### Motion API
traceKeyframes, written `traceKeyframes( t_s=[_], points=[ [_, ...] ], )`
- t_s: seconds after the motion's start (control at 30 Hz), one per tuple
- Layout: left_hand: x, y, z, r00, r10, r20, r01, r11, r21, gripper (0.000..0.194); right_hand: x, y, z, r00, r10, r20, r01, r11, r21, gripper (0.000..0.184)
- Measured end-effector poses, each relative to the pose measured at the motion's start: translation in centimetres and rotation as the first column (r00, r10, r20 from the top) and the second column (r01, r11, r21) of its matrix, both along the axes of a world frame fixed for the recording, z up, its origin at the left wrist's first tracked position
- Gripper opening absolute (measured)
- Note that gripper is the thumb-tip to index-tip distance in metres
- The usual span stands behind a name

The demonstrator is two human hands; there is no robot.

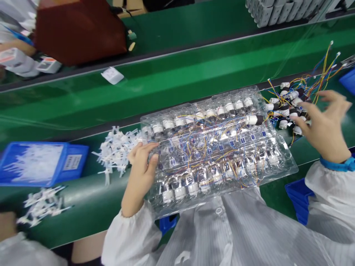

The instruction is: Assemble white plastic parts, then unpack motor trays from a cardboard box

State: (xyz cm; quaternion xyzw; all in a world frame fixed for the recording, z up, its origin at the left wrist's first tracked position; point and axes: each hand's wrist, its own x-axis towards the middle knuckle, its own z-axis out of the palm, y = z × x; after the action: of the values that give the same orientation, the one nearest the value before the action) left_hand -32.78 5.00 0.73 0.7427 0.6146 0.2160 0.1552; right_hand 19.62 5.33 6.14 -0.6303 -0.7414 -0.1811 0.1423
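A clear plastic blister tray [283, 162] lies tilted in front of me, its near edge against my smock. Rows of white-and-black cylindrical parts with thin coloured wires and small blue boards sit in it. My left hand [142, 160] grips the tray's left edge, thumb and fingers bent on it. One cylindrical part [253, 120] lies across the tray's top, near the right end. My right hand [327, 125] is raised over a heap of the same wired parts [285, 107], fingers apart and nothing visible in them.
White plastic strips [115, 149] are piled left of the tray, with a smaller pile [44, 207] nearer. A blue bin [65, 162] of white strips stands further left. Behind runs a raised green ledge [194, 29] bearing a brown box [80, 33] and grey housings [277, 13]. Another person's sleeve [30, 251] shows at lower left.
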Motion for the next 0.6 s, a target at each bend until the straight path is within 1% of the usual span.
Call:
traceKeyframes(
  t_s=[0.03,0.07,0.1,0.13,0.17,0.23,0.3,0.37,0.47,0.5,0.53,0.57,0.6],
  points=[
    [0.0,0.0,0.0,1.000,-0.006,0.001,0.006,1.000,0.002,0.052,0.0,0.4,-0.4,0.998,0.066,-0.008,-0.066,0.993,-0.094,0.039],
    [0.0,0.0,-0.1,1.000,-0.010,0.001,0.010,1.000,0.006,0.053,0.1,1.0,-0.8,0.990,0.141,-0.028,-0.144,0.968,-0.208,0.037],
    [-0.1,0.1,-0.1,1.000,-0.013,0.001,0.013,1.000,0.011,0.053,0.4,1.5,-1.3,0.980,0.189,-0.059,-0.198,0.933,-0.302,0.038],
    [-0.1,0.1,-0.2,1.000,-0.015,-0.002,0.015,1.000,0.016,0.053,0.8,2.0,-1.8,0.978,0.193,-0.075,-0.207,0.908,-0.364,0.040],
    [-0.1,0.2,-0.2,1.000,-0.017,-0.004,0.018,1.000,0.021,0.053,1.2,2.5,-2.2,0.981,0.176,-0.082,-0.194,0.897,-0.397,0.041],
    [-0.1,0.2,-0.3,1.000,-0.024,-0.003,0.024,0.999,0.025,0.051,2.1,3.0,-2.8,0.987,0.134,-0.090,-0.159,0.898,-0.409,0.038],
    [-0.1,0.2,-0.4,1.000,-0.027,0.006,0.027,0.999,0.020,0.048,2.8,3.0,-2.9,0.983,0.114,-0.147,-0.166,0.895,-0.413,0.032],
    [-0.1,0.2,-0.5,1.000,-0.021,0.017,0.020,1.000,0.017,0.046,3.2,2.7,-2.9,0.968,0.088,-0.236,-0.194,0.860,-0.472,0.029],
    [-0.1,0.2,-0.7,0.999,-0.015,0.030,0.014,1.000,0.021,0.045,3.4,1.9,-2.8,0.937,0.018,-0.349,-0.228,0.788,-0.571,0.032],
    [-0.1,0.2,-0.7,0.999,-0.015,0.031,0.015,1.000,0.021,0.045,3.4,1.6,-2.7,0.928,0.001,-0.372,-0.236,0.776,-0.585,0.031],
    [-0.2,0.2,-0.8,0.999,-0.017,0.028,0.017,1.000,0.021,0.046,3.3,1.3,-2.6,0.922,-0.008,-0.386,-0.237,0.777,-0.583,0.028],
    [-0.2,0.2,-0.8,1.000,-0.019,0.022,0.019,1.000,0.021,0.046,3.1,1.0,-2.4,0.921,-0.008,-0.390,-0.231,0.795,-0.560,0.025],
    [-0.2,0.2,-0.8,1.000,-0.021,0.016,0.021,1.000,0.022,0.046,2.9,0.6,-2.1,0.923,0.002,-0.384,-0.218,0.826,-0.520,0.023]
  ],
)
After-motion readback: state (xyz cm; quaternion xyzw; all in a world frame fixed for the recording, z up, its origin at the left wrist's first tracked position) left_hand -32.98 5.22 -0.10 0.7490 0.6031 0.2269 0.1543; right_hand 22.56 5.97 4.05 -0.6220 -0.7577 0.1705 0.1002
